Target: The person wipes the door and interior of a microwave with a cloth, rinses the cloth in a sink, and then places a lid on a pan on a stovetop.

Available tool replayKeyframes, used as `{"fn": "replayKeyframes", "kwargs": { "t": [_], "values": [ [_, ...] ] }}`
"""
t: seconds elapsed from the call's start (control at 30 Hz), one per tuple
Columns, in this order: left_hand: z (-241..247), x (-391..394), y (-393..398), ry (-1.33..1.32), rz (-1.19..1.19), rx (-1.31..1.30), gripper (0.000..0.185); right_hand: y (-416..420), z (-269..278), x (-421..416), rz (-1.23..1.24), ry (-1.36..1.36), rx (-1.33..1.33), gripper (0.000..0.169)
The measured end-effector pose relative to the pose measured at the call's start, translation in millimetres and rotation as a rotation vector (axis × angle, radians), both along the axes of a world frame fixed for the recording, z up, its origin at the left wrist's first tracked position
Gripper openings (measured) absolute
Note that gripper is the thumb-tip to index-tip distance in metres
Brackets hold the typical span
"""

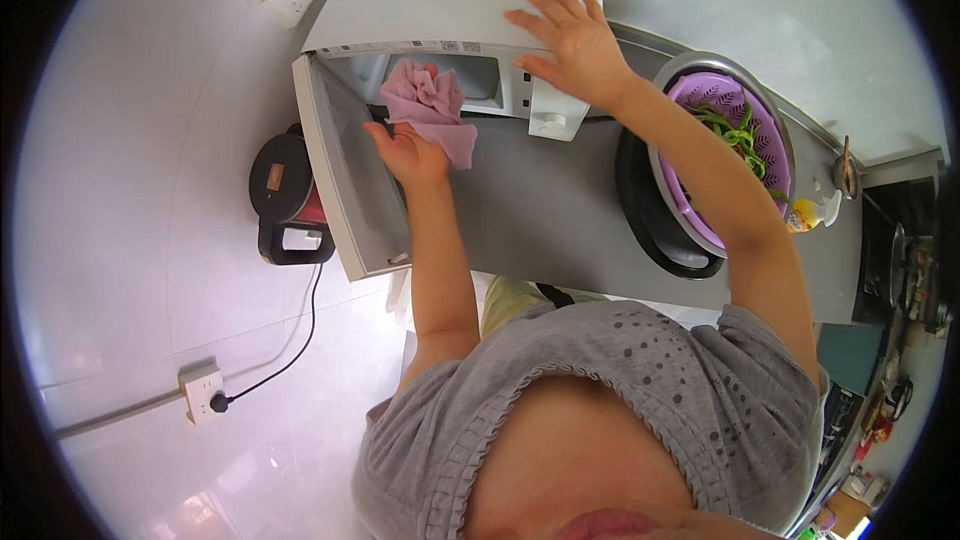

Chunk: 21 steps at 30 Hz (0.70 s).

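A pink cloth [429, 99] lies bunched over my left hand [414, 155], which holds it at the opening of a white microwave oven [450, 0]. The oven door [352, 172] stands swung out to the left of that hand. Part of the cavity [480, 80] shows behind the cloth, which also covers some of my left fingers. My right hand [574, 45], fingers spread and holding nothing, is over the right front edge of the oven's top, above the control panel [559, 109]. Whether it touches the casing I cannot tell.
A purple colander [772, 142] with green peppers [739, 136] sits in a metal bowl [720, 64] under my right forearm. A pump bottle [814, 214] stands farther right on the grey counter [540, 202]. Left of the door is a black-lidded electric kettle [281, 172]; a cord runs to a wall socket [199, 392].
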<state>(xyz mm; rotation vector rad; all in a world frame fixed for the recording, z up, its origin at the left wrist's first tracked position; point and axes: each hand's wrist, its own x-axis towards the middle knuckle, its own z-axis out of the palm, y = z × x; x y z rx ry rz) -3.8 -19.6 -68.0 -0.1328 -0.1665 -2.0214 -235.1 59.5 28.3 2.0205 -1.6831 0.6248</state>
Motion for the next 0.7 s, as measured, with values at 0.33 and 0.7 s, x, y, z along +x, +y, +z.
{"fn": "replayKeyframes", "kwargs": {
  "t": [0.33,0.7],
  "values": [
    [5,1,70,-0.240,-0.040,-0.184,0.082,92,-77,131,0.174,-2.085,0.571,0.060],
    [-53,12,164,-1.592,0.310,-1.197,0.036,150,-159,118,0.271,-2.612,0.479,0.032]
  ]
}}
